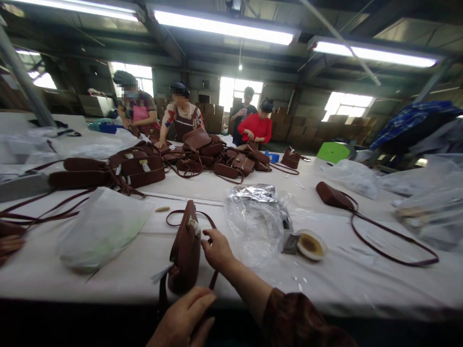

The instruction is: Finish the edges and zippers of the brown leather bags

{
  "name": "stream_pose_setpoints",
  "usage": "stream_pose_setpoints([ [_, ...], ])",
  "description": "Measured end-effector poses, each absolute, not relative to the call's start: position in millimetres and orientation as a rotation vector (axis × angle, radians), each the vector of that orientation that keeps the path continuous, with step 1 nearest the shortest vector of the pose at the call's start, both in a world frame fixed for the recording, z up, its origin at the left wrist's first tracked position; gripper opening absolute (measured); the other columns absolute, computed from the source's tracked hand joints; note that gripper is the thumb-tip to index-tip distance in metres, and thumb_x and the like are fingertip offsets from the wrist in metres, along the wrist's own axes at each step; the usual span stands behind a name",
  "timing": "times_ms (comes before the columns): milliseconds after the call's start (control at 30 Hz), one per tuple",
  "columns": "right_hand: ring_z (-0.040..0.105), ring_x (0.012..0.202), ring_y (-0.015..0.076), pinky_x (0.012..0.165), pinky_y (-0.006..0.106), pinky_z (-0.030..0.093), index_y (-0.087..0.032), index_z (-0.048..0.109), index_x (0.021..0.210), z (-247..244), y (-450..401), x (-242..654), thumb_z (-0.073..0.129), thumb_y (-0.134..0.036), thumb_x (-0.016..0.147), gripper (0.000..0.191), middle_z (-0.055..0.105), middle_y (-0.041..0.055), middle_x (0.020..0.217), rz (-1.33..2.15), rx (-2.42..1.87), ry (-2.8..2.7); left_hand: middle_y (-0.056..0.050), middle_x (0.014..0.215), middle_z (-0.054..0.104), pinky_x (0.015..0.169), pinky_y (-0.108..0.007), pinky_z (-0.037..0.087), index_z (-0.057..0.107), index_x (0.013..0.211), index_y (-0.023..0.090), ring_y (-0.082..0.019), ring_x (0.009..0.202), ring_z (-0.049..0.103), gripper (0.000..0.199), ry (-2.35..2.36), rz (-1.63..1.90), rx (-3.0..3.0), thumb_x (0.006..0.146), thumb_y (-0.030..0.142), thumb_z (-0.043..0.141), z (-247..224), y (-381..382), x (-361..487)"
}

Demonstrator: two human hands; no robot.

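Note:
A dark brown handbag [186, 250] stands on its narrow base near the table's front edge, with a white tag [195, 227] on its side and its strap looping behind. Just right of the bag is my right hand [218, 250], its fingers bent and a little apart, close to the tag and holding nothing visible. My left hand [184, 318] is below the bag at the bottom of the view, fingers apart, with nothing seen in it; part of it is cut off by the frame.
Several brown bags [142, 168] are piled across the white table [253, 284]. Clear plastic [253, 221], a round dish [311, 244], a white bag [103, 229] and a lone brown bag [334, 196] lie around. Another person's hand [10, 246] shows at left; several people stand beyond.

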State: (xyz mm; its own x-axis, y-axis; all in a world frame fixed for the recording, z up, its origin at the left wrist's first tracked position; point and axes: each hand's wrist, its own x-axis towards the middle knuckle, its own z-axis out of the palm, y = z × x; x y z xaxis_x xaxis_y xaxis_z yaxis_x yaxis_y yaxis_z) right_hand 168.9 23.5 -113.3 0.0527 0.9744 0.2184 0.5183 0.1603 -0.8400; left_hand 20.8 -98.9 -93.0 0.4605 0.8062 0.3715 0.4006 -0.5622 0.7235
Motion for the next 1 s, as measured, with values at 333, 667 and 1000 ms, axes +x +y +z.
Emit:
stream_pose_setpoints([
  [333,0.058,0.058,0.0118,0.057,0.022,0.046,-0.014,0.071,0.076,-149,68,164,0.066,-0.019,0.076,0.006,0.065,-0.0013,0.062,1.095,-1.369,-1.505,-0.008,0.108,0.073,0.096,-0.034,0.049,0.071,0.103,0.026,-0.027,0.101,0.067,0.026,1.528,1.015,2.016,0.079,0.034,0.066,-124,-60,-16],
  [667,0.064,0.073,0.0185,0.066,0.027,0.044,-0.019,0.065,0.084,-128,44,159,0.059,-0.019,0.082,0.006,0.068,0.0038,0.077,0.819,-1.477,-1.645,-0.011,0.104,0.068,0.084,-0.041,0.051,0.062,0.101,0.019,-0.031,0.090,0.065,0.059,1.844,0.994,1.629,0.059,0.057,0.078,-120,-39,-61],
  [1000,0.061,0.073,0.0170,0.067,0.026,0.041,-0.019,0.063,0.081,-120,25,158,0.047,-0.018,0.089,0.018,0.068,0.0054,0.079,0.272,-1.366,-2.070,-0.007,0.083,0.072,0.077,-0.037,0.052,0.067,0.084,0.022,-0.028,0.083,0.068,0.032,1.873,1.038,1.812,0.073,0.052,0.065,-142,-31,-38],
])
